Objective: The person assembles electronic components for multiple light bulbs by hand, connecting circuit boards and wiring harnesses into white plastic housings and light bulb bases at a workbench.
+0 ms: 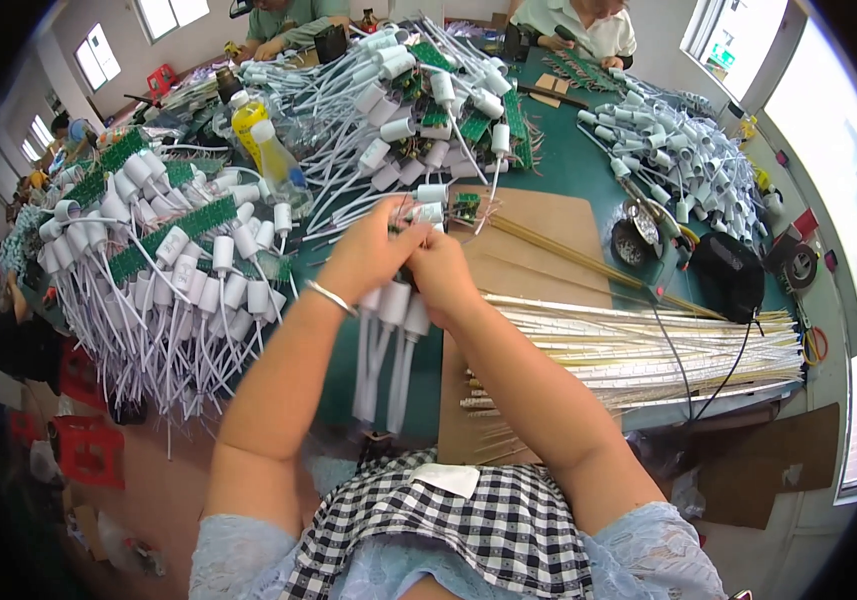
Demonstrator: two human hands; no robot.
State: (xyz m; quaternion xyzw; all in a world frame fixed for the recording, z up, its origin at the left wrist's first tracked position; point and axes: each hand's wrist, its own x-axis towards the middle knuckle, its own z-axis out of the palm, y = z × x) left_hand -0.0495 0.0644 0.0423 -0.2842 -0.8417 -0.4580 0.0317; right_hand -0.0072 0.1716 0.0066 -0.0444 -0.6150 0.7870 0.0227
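My left hand (366, 255) and my right hand (441, 272) meet over the green table (573, 170), both closed around a bundle of white lamp sockets with wires (393, 340) that hangs down below them. A small green circuit board (465, 205) and a white socket (432, 212) stick out just above my fingers. A silver bracelet (328, 298) sits on my left wrist.
Heaps of white sockets with green boards lie at left (168, 260), at the back (418, 100) and at right (668, 150). A brown board (538, 250) holds long pale strips (648, 345). Yellow bottle (248, 125), tape rolls (633, 240), black pouch (728, 275). Other people sit around.
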